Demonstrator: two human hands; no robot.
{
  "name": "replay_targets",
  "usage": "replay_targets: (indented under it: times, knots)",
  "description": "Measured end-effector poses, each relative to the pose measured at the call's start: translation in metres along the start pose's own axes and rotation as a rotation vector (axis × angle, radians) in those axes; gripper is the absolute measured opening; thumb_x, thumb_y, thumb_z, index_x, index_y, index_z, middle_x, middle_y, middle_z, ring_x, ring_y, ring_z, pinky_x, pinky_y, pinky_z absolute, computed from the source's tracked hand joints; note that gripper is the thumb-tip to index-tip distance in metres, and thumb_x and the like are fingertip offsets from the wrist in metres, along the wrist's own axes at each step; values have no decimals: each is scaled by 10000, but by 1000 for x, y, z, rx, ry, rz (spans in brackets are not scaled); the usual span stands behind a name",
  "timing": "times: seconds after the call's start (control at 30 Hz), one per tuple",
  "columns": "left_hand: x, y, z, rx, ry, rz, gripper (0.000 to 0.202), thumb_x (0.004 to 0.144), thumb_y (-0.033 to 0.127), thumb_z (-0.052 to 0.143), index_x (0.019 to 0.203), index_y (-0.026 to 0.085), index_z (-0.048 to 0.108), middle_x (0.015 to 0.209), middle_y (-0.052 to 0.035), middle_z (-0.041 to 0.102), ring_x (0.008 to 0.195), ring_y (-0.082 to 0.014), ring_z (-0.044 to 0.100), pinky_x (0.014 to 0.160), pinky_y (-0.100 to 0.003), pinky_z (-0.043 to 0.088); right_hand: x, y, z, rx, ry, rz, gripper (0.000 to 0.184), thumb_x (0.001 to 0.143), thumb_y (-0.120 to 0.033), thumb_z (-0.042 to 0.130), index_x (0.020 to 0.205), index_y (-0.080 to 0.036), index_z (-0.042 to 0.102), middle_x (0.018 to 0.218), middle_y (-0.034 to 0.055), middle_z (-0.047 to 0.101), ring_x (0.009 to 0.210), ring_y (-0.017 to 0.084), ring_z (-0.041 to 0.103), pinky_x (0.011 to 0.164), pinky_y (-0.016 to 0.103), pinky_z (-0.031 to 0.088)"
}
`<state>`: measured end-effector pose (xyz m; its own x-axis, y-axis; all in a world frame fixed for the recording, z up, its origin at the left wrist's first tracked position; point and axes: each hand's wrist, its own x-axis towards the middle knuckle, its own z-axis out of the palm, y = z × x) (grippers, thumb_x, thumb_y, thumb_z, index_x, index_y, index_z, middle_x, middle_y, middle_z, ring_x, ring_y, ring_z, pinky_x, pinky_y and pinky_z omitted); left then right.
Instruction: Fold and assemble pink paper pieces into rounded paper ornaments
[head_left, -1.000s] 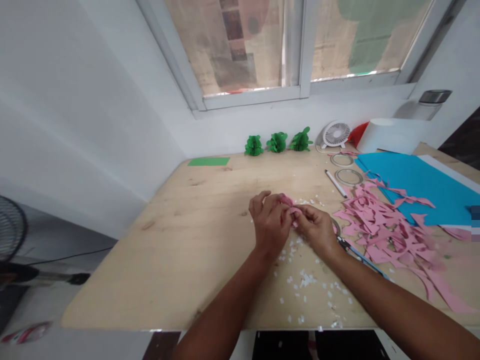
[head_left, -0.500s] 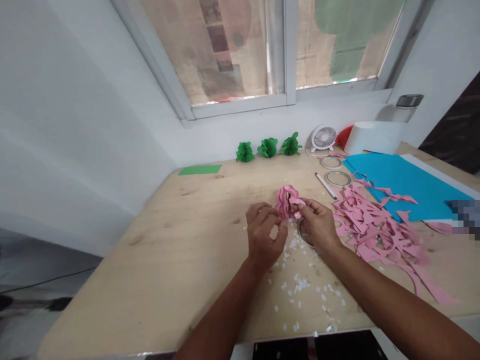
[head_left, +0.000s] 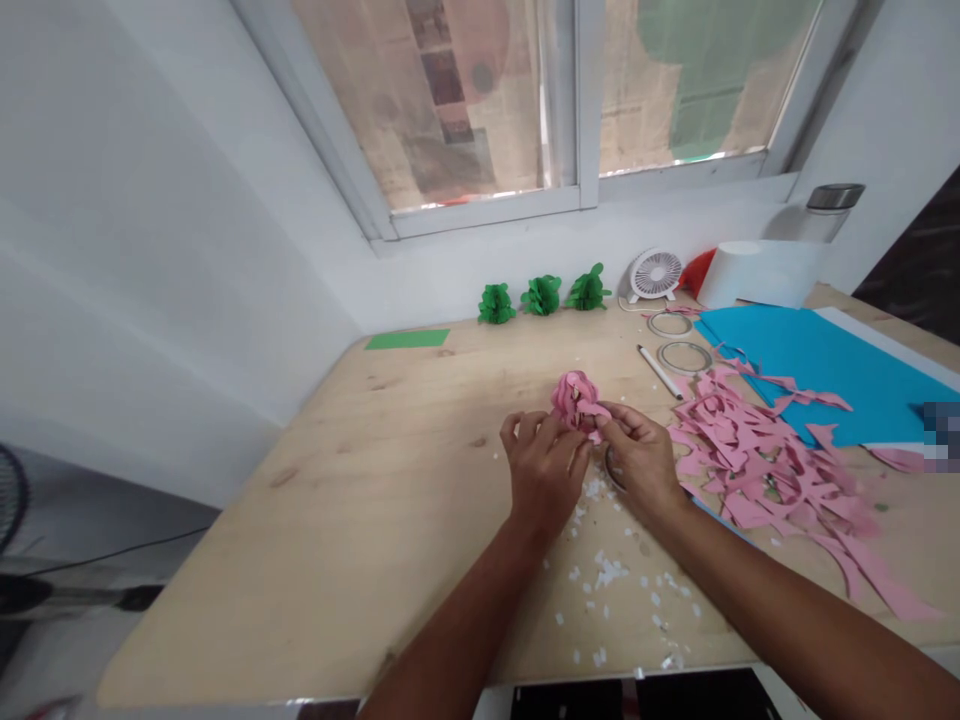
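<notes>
The pink paper flower (head_left: 576, 392) is located above the tabletop (head_left: 360, 520), between the hands; the right hand (head_left: 643, 455) grasps its right side between thumb and fingers; the left hand (head_left: 546, 470) is curled at its lower left side, and whether those fingers grip cannot be told. Leftward, wood surface extends to the rounded front left corner; at the rear edge, three green paper ornaments (head_left: 541, 295) stand near the wall (head_left: 427, 275), right of a flat green strip (head_left: 407, 340); rightward, pink scraps (head_left: 765, 455) and blue sheets (head_left: 862, 370) occupy the surface; white bits (head_left: 613, 570) reach the front edge. A metal-lidded bottle (head_left: 834, 197) stands partly behind a curved white sheet (head_left: 776, 272); its contents cannot be determined.
</notes>
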<state>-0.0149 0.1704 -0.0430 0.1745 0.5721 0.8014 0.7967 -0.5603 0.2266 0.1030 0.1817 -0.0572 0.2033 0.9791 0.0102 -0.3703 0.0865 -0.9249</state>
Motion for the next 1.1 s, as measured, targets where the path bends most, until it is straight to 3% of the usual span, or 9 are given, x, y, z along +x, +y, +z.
replay_targets:
  times: [0.3, 0.63, 1.1]
  knots:
    - [-1, 0, 1, 50, -24, -12, 101, 772, 229, 618, 677, 204, 642, 712, -40, 619, 833, -210, 520, 847, -413, 335, -4, 1, 4, -7, 1, 7, 339, 636, -389, 740, 908, -190, 702, 773, 32, 724, 667, 162, 637, 564, 247, 470]
    - [-2, -2, 1, 104, -31, -55, 84, 747, 194, 624, 664, 208, 630, 715, -36, 631, 811, -214, 512, 837, -421, 325, -8, -2, 7, 87, 33, 115, 378, 564, -362, 794, 883, -181, 701, 701, 16, 716, 616, 140, 633, 570, 237, 478]
    - [-3, 1, 0, 58, -27, -56, 65, 756, 235, 617, 704, 211, 645, 724, -40, 644, 817, -217, 527, 828, -413, 324, -5, 2, 6, 110, 27, 80, 409, 605, -358, 765, 960, -175, 678, 774, 41, 724, 643, 162, 647, 582, 264, 492]
